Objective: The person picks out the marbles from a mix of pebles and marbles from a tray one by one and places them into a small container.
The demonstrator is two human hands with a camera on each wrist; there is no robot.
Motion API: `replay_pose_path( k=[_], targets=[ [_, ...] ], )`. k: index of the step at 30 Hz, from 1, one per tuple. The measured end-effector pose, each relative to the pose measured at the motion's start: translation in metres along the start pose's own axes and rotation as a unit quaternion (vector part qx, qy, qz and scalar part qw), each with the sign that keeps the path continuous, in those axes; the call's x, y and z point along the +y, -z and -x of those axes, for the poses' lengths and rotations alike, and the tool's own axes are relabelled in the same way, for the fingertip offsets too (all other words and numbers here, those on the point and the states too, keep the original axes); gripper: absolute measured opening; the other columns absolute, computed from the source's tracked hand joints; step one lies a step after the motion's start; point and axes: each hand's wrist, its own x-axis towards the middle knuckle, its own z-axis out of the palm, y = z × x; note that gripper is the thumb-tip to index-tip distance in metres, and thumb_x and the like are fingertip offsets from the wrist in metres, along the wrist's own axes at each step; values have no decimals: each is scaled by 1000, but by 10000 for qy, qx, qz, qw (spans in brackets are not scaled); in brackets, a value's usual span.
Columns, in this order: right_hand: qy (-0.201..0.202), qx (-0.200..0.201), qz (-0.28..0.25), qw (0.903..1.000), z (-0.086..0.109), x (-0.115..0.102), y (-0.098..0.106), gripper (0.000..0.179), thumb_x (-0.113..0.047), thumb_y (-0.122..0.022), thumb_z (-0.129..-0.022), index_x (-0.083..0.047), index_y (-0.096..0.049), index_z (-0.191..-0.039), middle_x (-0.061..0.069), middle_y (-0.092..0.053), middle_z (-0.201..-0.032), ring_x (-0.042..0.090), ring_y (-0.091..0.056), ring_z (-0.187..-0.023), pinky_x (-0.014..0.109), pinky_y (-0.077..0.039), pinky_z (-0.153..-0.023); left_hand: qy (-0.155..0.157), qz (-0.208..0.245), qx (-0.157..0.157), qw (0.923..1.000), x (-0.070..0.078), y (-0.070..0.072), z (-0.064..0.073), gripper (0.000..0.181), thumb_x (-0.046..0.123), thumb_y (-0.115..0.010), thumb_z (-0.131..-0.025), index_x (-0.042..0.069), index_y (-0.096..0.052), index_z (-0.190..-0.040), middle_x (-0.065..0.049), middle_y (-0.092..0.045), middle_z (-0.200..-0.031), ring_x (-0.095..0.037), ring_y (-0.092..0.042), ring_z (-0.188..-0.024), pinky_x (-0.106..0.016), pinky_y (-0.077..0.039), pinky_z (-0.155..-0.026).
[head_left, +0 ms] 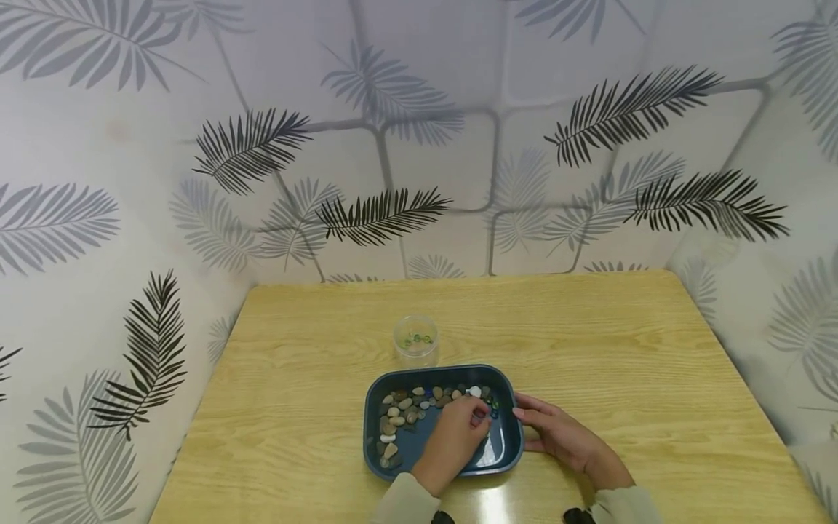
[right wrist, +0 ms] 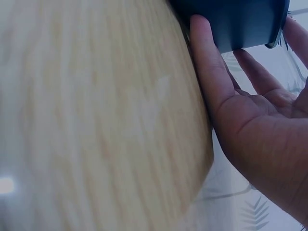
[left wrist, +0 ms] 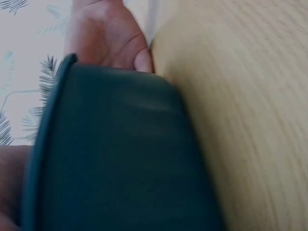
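Observation:
A dark blue rectangular tray (head_left: 376, 378) stands on the wooden table, with pebbles (head_left: 395, 421) along its left and far sides. Several small green glass marbles (head_left: 495, 405) lie near its right wall. My left hand (head_left: 453, 434) reaches inside the tray over its right half, fingers curled down; whether they pinch anything is hidden. In the left wrist view the tray's outer wall (left wrist: 120, 144) covers most of that hand. Against the tray's right end rests my right hand (head_left: 564, 437), its extended fingers touching the outer wall (right wrist: 240, 24).
Just behind the tray is a clear plastic cup (head_left: 417, 342) holding several green marbles. A white stone (head_left: 474, 391) lies by the tray's far wall. The wooden table (head_left: 294, 407) reaches back to a wall (head_left: 445, 160) with leaf-patterned covering.

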Motion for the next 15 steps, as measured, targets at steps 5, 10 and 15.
replay_pose_path(
  k=[5, 10, 15],
  targets=[
    [-34, -24, 7, 10000, -1, 2, 1, 59, -24, -48, -91, -7, -21, -140, 14, -31, -138, 26, -48, -110, 46, -41, -86, 154, -291, -3, 9995, -5, -11, -4, 11, 13, -63, -80, 9, -64, -90, 7, -56, -80, 0, -51, -68, -18, -44, -58],
    [-17, -89, -7, 10000, -2, 2, 0, 58, -23, -47, -92, -6, -20, -141, 16, -27, -140, 26, -47, -111, 46, -41, -87, 204, -559, -96, 9982, -5, -19, -7, 11, 15, -64, -80, 12, -64, -91, 7, -55, -81, -1, -50, -69, -18, -44, -59],
    [17, -51, 73, 10000, -1, -1, -1, 58, -25, -47, -92, -7, -20, -141, 18, -20, -142, 26, -45, -113, 46, -40, -87, 75, -733, -123, 9972, -2, -22, -10, 11, 16, -64, -81, 14, -64, -92, 6, -56, -84, -2, -52, -75, -19, -44, -63]
  ],
)
